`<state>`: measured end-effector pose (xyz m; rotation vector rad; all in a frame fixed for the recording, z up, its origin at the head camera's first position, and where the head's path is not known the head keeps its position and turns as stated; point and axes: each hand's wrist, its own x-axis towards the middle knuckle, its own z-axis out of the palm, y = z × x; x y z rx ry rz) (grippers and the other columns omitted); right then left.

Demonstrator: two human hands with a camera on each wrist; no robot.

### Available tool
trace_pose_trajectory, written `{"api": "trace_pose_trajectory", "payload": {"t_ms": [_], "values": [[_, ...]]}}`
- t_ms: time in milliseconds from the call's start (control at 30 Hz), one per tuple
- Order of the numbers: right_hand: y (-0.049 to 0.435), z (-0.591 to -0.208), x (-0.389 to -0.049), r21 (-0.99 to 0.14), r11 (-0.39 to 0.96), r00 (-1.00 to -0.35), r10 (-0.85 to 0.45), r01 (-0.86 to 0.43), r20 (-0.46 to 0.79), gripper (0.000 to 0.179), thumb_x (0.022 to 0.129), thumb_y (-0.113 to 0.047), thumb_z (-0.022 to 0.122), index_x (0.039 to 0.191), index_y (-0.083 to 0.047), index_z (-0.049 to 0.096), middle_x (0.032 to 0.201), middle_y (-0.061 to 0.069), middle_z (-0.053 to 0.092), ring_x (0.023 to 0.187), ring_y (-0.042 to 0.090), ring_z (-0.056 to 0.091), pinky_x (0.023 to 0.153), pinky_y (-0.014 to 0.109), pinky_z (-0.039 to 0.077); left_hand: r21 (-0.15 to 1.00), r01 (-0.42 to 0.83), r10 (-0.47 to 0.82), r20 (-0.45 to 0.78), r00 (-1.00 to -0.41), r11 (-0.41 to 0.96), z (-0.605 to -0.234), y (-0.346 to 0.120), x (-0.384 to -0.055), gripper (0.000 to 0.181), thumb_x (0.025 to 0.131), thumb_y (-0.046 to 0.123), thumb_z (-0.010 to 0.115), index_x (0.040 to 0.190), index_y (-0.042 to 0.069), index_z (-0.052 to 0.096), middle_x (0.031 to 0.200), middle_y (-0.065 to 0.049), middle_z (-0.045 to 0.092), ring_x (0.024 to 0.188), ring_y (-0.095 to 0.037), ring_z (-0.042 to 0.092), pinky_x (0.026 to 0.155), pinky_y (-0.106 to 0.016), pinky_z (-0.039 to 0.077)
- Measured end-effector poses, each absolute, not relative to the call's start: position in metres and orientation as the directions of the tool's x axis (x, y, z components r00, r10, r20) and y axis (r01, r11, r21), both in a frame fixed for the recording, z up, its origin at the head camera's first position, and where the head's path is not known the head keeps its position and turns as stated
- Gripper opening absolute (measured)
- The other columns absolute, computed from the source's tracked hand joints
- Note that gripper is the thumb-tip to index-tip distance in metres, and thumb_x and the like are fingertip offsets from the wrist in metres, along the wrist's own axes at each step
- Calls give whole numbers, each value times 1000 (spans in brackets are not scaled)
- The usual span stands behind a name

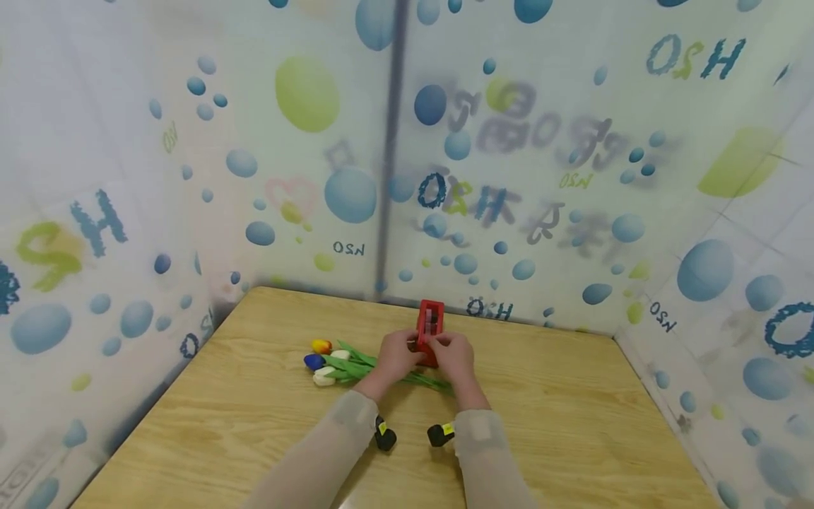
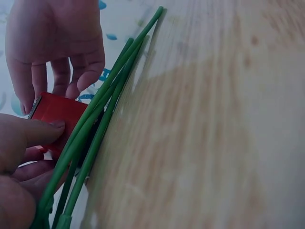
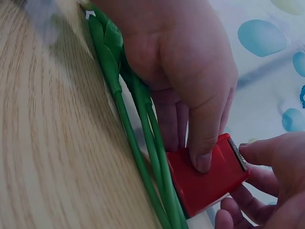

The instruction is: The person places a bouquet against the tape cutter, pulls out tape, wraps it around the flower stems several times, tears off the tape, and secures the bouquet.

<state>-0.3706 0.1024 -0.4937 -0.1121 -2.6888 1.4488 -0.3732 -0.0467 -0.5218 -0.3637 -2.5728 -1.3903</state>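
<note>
In the head view a red tape dispenser (image 1: 431, 314) stands near the table's back. My left hand (image 1: 397, 355) grips its near end; in the right wrist view the left thumb (image 3: 203, 162) lies flat on the red side. My right hand (image 1: 455, 357) is at the same end, fingertips right at the serrated cutter (image 3: 238, 153); I cannot tell if they pinch a tape end. A bunch of artificial tulips (image 1: 340, 364) lies under my hands, blooms to the left. Its green stems (image 2: 95, 114) pass along the dispenser's lower side.
The wooden table (image 1: 559, 424) is bounded by a patterned curtain (image 1: 547, 155) at the back and sides. Small black devices with yellow labels sit at both wrists, one by the left cuff (image 1: 356, 410) and one by the right cuff (image 1: 481, 428).
</note>
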Motion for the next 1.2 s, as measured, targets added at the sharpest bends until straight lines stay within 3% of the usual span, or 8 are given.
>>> {"api": "trace_pose_trajectory", "payload": {"t_ms": [533,933,1033,1200], "values": [[89,-498,-374,-908,411,-977,211,73,17,17,100,-20,74,97,-5,83,109,14,79,105,30,70,92,45,64,794,288,108,274,-956,535,-524,-47,-373,35,93,3,79,127,8,76,125,-15,77,113,-32,75,96,-48,66],[90,-489,-371,-947,310,-965,261,84,0,19,103,-19,71,103,-3,82,115,17,77,110,32,68,99,48,62,796,287,105,275,-956,532,-525,-44,-374,39,93,5,81,132,7,74,130,-15,76,114,-31,75,96,-48,66],[91,-486,-370,-944,316,-966,259,91,-7,19,103,-18,70,103,-3,82,114,16,77,106,29,69,94,44,63,802,282,108,266,-958,527,-526,-44,-374,38,93,6,81,131,8,74,130,-15,76,114,-31,75,95,-47,66],[94,-483,-369,-962,254,-973,226,100,-42,18,103,-16,71,103,-1,81,94,11,76,80,16,66,68,25,59,819,270,96,258,-961,506,-525,-44,-373,35,93,4,81,127,10,76,128,-14,77,111,-30,76,92,-45,67]]}}
